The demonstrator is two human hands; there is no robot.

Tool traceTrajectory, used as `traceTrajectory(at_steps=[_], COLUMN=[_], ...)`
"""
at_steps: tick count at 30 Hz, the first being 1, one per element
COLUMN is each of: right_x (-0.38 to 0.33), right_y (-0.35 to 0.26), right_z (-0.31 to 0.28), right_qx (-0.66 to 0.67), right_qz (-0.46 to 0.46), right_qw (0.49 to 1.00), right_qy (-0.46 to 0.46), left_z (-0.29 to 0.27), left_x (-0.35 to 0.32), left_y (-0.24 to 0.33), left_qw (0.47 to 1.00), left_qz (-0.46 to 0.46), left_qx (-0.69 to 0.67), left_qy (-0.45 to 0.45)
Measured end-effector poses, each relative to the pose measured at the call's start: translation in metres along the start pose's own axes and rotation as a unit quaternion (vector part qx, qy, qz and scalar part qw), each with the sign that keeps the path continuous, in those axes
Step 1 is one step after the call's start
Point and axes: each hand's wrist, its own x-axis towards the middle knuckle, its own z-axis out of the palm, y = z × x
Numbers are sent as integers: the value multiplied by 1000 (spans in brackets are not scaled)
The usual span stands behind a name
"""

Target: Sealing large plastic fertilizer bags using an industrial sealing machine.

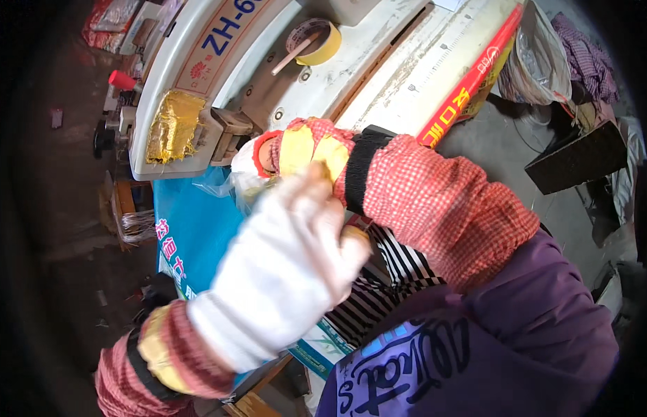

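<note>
My left hand [285,243], in a white fingerless glove, crosses in front of my right wrist. Its fingertips lie over the yellow tape patches [296,151] on my right sleeve's cuff. Motion smears those fingers, so their grip cannot be made out. Of my right hand [267,156], only a bit shows beside a white glove edge with red trim; its fingers are hidden. A black band [365,167] circles the red checked right sleeve [441,208]. Clear plastic [233,187] lies near the right hand. On the left sleeve is another yellow patch [160,351] with a black band.
A white machine [150,132] with a gold tape patch stands ahead. On its bed sits a yellow tape roll [320,45] with a pale stick across it. Blue printed sheeting [191,215] hangs below. To the right are a white sack [535,59] and a dark box [577,158].
</note>
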Motion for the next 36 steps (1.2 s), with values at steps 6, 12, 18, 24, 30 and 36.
traceTrajectory(at_steps=[6, 12, 18, 24, 30, 36], right_x=[60, 66, 67, 14, -157, -119], right_y=[35, 60, 28, -55, -152, -136], right_z=[34, 36, 50, 15, 38, 31], right_qx=[302, 401, -63, -98, -126, 79], right_qz=[-324, -476, 64, 231, -5, 100], right_qw=[894, 783, 996, 965, 987, 925], right_qy=[71, 17, 5, 81, 104, 359], left_z=[-35, -32, -61, -79, -4, -9], left_x=[5, -24, -45, -58, -24, -45], left_y=[-21, -41, -2, 70, 79, 61], left_qw=[776, 689, 566, 778, 864, 860], left_qz=[-60, -277, -219, -6, 71, -46], left_qx=[-341, -448, -196, -168, -315, -319], left_qy=[-528, -498, -770, -605, -387, -395])
